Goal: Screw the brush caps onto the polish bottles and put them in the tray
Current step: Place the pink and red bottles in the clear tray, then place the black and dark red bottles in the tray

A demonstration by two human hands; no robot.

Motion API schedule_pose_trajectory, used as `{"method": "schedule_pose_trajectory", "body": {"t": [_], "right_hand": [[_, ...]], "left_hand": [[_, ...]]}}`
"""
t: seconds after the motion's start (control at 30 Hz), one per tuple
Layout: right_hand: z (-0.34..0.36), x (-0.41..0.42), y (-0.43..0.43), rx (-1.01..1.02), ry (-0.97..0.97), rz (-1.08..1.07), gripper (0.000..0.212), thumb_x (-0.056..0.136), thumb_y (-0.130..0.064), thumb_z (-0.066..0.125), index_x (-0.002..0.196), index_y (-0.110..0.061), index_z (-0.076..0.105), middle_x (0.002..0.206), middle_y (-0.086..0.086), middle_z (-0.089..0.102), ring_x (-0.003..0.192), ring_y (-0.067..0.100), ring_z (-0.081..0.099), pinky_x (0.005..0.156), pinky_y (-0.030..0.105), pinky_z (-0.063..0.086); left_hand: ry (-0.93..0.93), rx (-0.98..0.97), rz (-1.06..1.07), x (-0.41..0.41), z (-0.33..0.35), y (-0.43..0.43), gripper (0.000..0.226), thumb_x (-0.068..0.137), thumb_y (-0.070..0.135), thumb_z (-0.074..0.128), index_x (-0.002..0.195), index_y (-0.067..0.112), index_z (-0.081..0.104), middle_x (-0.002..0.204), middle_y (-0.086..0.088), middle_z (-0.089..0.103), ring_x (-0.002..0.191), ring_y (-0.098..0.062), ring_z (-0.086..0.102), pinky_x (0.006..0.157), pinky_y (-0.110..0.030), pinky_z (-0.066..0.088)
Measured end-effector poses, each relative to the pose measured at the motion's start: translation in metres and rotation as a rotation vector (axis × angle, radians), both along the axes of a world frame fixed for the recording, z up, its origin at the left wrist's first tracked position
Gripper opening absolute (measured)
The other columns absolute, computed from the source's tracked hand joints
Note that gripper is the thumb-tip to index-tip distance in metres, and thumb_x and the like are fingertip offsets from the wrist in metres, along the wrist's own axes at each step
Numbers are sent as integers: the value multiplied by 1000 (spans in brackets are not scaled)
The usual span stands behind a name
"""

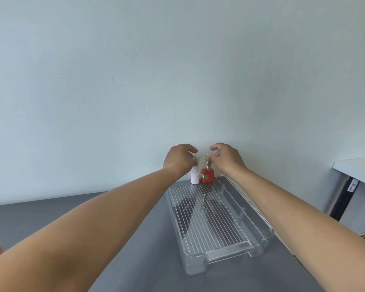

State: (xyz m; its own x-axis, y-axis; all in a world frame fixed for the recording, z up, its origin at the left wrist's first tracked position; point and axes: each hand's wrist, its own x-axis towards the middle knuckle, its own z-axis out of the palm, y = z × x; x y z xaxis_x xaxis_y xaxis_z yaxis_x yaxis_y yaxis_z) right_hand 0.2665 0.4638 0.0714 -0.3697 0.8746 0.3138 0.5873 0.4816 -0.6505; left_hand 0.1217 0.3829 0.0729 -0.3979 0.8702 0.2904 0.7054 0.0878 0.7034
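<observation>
- Centrally, a clear ribbed tray [215,224] lies lengthwise on the grey table [135,239].
- Left hand [180,160]: fingers curled around the cap of the pale pink bottle [195,178].
- Right hand [227,158]: fingertips pinching the gold cap [208,163] of the red bottle [207,175].
- Both bottles stand upright, side by side, at the tray's far end by the wall [156,81]; whether inside it cannot be told.

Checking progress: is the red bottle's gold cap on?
On. The gold cap sits upright atop the red bottle; the right hand touches it. How tight, cannot tell.
</observation>
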Motion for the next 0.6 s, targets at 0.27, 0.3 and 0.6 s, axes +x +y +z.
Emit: {"method": "schedule_pose_trajectory", "body": {"t": [0.27,0.3,0.6], "right_hand": [[29,8,-45,106,105,-25,22,92,-23,61,113,-17,67,115,4,65,94,13,58,80,24,40],[34,7,-55,113,140,-8,19,92,-22,60,109,-18,68,113,3,66,92,11,58,78,23,41],[57,-25,-174,74,348,193,13,89,-21,60,85,-25,71,85,-16,68,84,6,63,73,23,47]], "left_hand": [[38,81,44,-12,40,-63,15,87,27,68,100,30,73,103,11,71,97,-10,64,83,-33,56],[30,98,49,-16,46,-75,11,87,29,67,95,32,73,100,14,71,96,-9,65,82,-33,56],[-53,215,96,-53,74,-206,7,84,35,68,85,34,75,79,22,69,66,5,59,61,-22,45]]}}
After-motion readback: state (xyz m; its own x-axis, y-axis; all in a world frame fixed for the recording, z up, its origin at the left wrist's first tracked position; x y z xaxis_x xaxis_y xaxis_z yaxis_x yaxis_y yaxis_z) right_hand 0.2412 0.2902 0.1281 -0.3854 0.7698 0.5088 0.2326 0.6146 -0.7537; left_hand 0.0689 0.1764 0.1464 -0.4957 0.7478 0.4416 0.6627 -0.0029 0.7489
